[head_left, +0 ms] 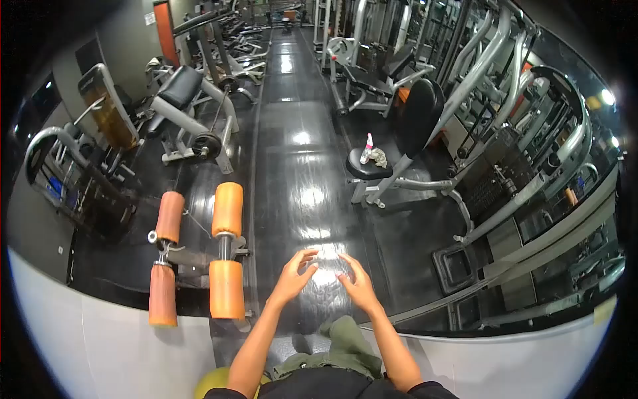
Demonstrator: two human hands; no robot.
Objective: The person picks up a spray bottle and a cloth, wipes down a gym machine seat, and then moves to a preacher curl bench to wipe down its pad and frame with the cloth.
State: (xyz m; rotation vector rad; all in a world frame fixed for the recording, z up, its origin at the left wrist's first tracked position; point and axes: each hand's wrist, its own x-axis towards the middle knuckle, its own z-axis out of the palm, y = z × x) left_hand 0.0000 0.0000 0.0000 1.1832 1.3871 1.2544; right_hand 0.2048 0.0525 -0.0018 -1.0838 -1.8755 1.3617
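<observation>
Both my hands are held out in front of my body above the black gym floor. My left hand has its fingers apart and slightly curved, with nothing in it. Facing it across a small gap, my right hand is likewise open and bare. Neither hand touches anything. Nearest on the left are the orange foam rollers of a leg machine. Farther ahead on the right, a white and pink bottle and a crumpled pale cloth rest on a black machine seat.
A bench with a padded top and a weighted bar stands left. On the right are a tall backrest and a mirror wall. A dark aisle runs between the machines. A yellow-green ball sits beside me at lower left.
</observation>
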